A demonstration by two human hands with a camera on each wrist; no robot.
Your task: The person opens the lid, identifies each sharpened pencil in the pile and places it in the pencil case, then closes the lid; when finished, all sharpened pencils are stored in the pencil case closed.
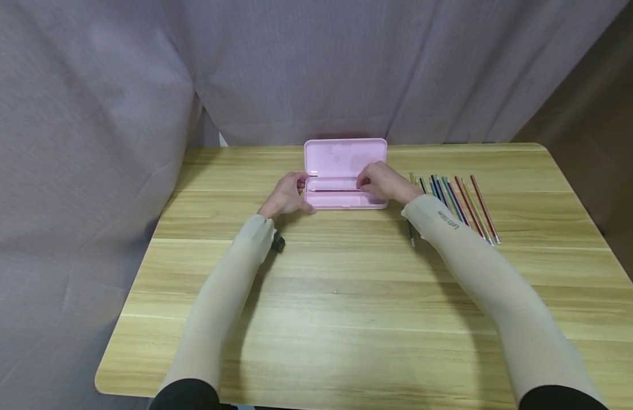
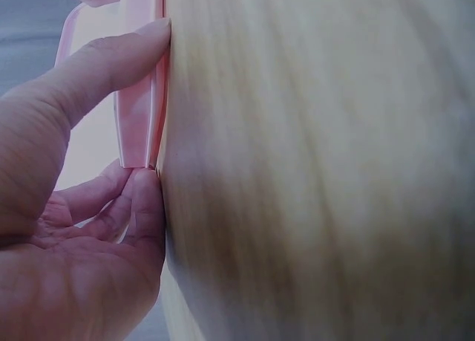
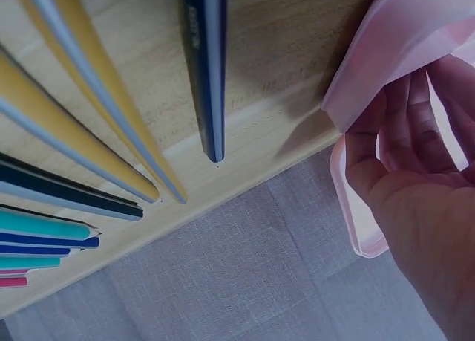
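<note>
1. Pink pencil case (image 1: 345, 173) lies open at frame centre on the tabletop (image 1: 347, 285), long axis left-right.
2. Left hand (image 1: 285, 195) fingers grip its left end.
3. Right hand (image 1: 385, 181) fingers curl over a pencil (image 1: 337, 191) in the tray; coloured pencils (image 1: 457, 199) lie right.

Open pencil case (image 1: 345, 182) at worktop (image 1: 347, 285) far centre, lid raised behind tray. One pencil (image 1: 337, 191) inside tray. Left hand (image 1: 285, 195) at case left end, right hand (image 1: 383, 182) at right end. Pencil row (image 1: 457, 202) right of case.
</note>
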